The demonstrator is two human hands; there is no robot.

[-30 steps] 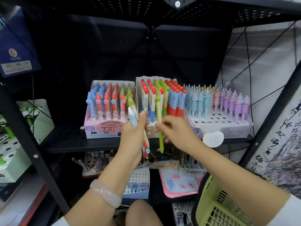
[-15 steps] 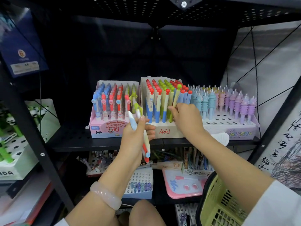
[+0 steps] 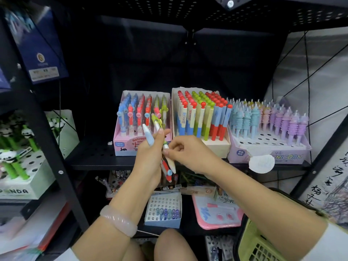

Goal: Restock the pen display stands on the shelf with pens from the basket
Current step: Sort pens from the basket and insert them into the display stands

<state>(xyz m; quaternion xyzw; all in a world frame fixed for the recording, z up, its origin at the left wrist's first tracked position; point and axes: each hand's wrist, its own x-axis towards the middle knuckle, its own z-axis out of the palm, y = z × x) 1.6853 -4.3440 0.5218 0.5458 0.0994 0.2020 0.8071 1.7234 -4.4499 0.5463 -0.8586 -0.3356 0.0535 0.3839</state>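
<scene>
A: We log the left hand (image 3: 150,157) first. It grips a small bundle of pens (image 3: 165,147), fingers curled round them, bundle steep, tips up toward the shelf and clicker ends down below the palm

B: And the right hand (image 3: 186,153)?

A: Fingertips pinch one pen of that bundle, just beside the left thumb. We judge it is drawing a single pen out

B: Where do we place the stands against the hands?

A: Pink stand (image 3: 124,146) sits directly beyond the left hand, partly hidden by it. Cream stand (image 3: 216,147), packed with red, green and blue pens, lies just beyond the right hand. Unicorn stand (image 3: 269,157) is farther out to the right, open holes along its front rows

B: Long axis?

A: Pens in the stands are upright; the held ones are near upright, so little turning is needed. Right hand is nearer the cream and unicorn stands

B: Basket (image 3: 254,243)?

A: Below the right forearm, near the elbow; contents not visible
</scene>
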